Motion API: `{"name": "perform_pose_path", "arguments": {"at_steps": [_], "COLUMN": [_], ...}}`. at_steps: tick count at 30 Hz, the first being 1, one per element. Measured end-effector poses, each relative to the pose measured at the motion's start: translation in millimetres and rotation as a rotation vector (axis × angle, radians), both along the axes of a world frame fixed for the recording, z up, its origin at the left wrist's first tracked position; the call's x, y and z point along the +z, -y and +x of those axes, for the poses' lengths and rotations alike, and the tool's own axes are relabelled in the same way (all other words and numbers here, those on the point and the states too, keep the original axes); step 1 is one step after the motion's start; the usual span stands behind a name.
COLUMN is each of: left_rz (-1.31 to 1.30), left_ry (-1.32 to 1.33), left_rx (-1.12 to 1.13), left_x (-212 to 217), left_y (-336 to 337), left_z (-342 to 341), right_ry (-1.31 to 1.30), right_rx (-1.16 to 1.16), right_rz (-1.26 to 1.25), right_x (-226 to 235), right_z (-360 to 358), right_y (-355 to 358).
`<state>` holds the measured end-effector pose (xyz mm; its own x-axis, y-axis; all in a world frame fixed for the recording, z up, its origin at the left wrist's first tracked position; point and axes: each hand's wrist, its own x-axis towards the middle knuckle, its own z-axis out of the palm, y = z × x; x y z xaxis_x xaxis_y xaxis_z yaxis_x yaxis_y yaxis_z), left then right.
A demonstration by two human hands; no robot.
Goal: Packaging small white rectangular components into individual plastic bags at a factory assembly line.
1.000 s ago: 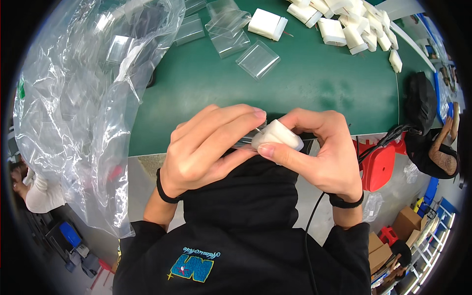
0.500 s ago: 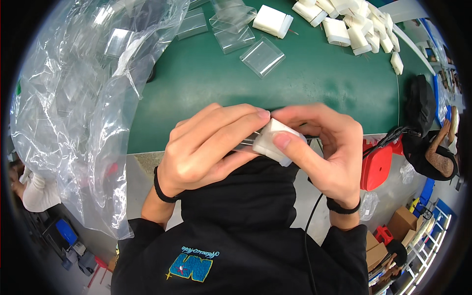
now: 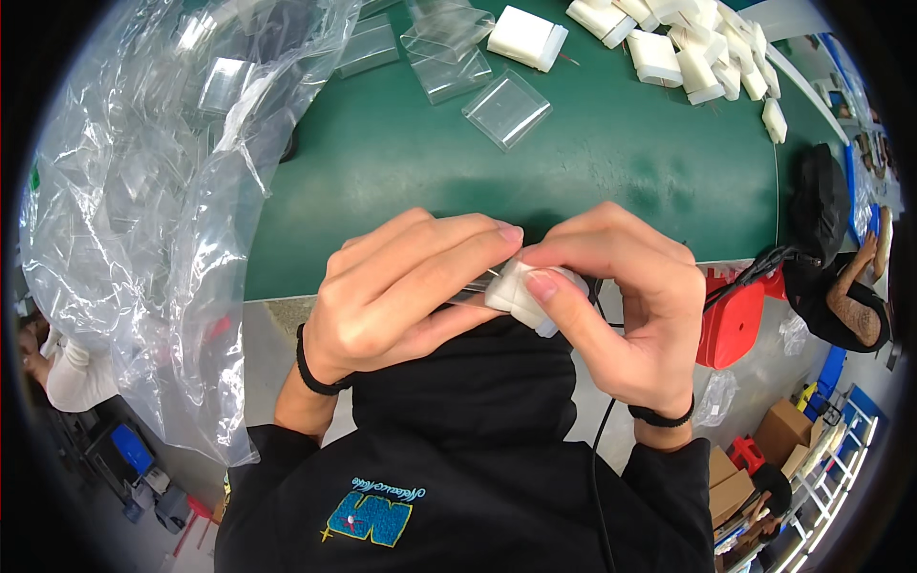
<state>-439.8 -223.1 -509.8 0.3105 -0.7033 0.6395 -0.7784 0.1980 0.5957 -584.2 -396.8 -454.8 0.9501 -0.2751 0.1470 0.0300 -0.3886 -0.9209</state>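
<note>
Holding a small white block (image 3: 521, 291) close against my chest, I have both hands pressed together around it, just off the near edge of the green table (image 3: 611, 162). My left hand (image 3: 401, 296) wraps in from nine o'clock, fingers laid flat across what looks like a thin clear bag at the block's left end; my right hand (image 3: 621, 306) closes in from three o'clock, thumb on top of the block and fingers curled behind it. How far the block sits inside the bag I cannot tell, since my fingers cover the join.

Since the block hangs over my lap and not over the table, I judge that a loose pinch would send it down my black jumper to the floor. The film is slippery too, so a hard squeeze could shoot the block out sideways, or tear the film.

At nine to eleven o'clock a big crumpled plastic sack (image 3: 162, 210) stands beside the table, full of more clear bags, and hangs partly over the table top. A careless left elbow could drag it over the edge.

Farther out, at twelve o'clock, an empty little bag (image 3: 506, 107) lies flat on the green, with a few more beyond it and one white block (image 3: 527, 38) just past them. At one o'clock a heap of white blocks (image 3: 697, 48) sits near the far edge.
</note>
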Motion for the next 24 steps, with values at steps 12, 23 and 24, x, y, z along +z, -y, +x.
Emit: {"name": "perform_pose_path", "arguments": {"at_steps": [12, 23, 24], "left_rz": [0.047, 0.017, 0.002], "left_ry": [-0.003, 0.026, 0.036], "left_rx": [0.075, 0.021, 0.017], "left_x": [8, 8, 8], "left_y": [-2, 0, 2], "left_z": [2, -3, -2], "right_ry": [-0.183, -0.124, -0.101], "right_rx": [-0.186, -0.124, -0.136], "right_rz": [0.506, 0.473, 0.497], "right_x": [2, -12, -13], "right_z": [-21, -12, -11], "right_y": [0, -16, -16]}}
